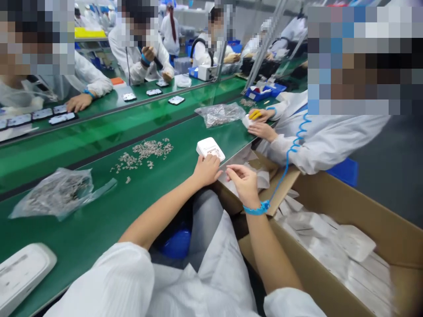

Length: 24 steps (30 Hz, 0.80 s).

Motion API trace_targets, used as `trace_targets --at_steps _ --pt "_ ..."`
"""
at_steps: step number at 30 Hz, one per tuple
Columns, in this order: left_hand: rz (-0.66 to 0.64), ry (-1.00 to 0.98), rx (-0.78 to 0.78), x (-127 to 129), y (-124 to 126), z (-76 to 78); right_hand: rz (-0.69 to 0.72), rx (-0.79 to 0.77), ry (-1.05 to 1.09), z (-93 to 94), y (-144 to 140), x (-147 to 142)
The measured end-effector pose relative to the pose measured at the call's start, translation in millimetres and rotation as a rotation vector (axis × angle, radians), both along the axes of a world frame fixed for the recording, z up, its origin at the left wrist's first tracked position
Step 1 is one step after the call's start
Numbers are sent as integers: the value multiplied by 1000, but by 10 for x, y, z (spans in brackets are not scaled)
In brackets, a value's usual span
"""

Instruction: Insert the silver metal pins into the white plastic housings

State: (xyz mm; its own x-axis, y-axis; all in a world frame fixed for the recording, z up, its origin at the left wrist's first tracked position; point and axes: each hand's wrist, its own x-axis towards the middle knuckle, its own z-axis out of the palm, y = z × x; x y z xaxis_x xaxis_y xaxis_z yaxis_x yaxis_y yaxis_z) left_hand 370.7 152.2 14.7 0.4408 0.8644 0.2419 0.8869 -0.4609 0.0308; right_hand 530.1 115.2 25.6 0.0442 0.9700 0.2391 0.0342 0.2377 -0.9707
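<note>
My left hand [207, 170] grips the near edge of a small white plastic housing [210, 148] that rests at the edge of the green bench [109, 211]. My right hand [243, 179] hovers just to its right, over the gap beside the bench, fingertips pinched together; whether a tiny part sits between them I cannot tell. A blue coiled wrist strap [259, 208] circles my right wrist. Small grey parts [145, 153] lie scattered on the bench to the left of the housing.
A clear bag of parts [57, 191] lies at the left, another bag [220, 113] farther back. A white cover [21, 273] sits bottom left. A cardboard box [333, 246] of wrapped white pieces stands at my right. A co-worker's hands [262, 124] work just beyond; others sit opposite.
</note>
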Motion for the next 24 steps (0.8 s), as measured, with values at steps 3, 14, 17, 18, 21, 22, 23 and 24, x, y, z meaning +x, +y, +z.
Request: trace_targets --at_steps 3,14,17,18,21,22,23,24 --pt "91 1 -34 -166 -573 6 41 16 33 -73 -54 -187" --pt "429 -178 135 -851 -1912 -84 353 183 -233 -169 -516 -837" --pt "360 -129 160 -1041 -1982 -23 369 185 -240 -158 -557 -925" --pt "334 -87 120 -1077 -1978 -2 382 149 -218 -165 -560 -947" --pt "298 26 -22 -1063 -1931 32 396 69 -212 -213 -537 -987" --pt "304 49 -44 -1018 -1913 30 390 73 -236 -232 -515 -996" --pt "315 66 -53 -957 -1893 24 386 84 -265 -247 -483 -1004" --pt "328 78 -55 -886 -1873 17 384 98 -293 -255 -444 -1014"
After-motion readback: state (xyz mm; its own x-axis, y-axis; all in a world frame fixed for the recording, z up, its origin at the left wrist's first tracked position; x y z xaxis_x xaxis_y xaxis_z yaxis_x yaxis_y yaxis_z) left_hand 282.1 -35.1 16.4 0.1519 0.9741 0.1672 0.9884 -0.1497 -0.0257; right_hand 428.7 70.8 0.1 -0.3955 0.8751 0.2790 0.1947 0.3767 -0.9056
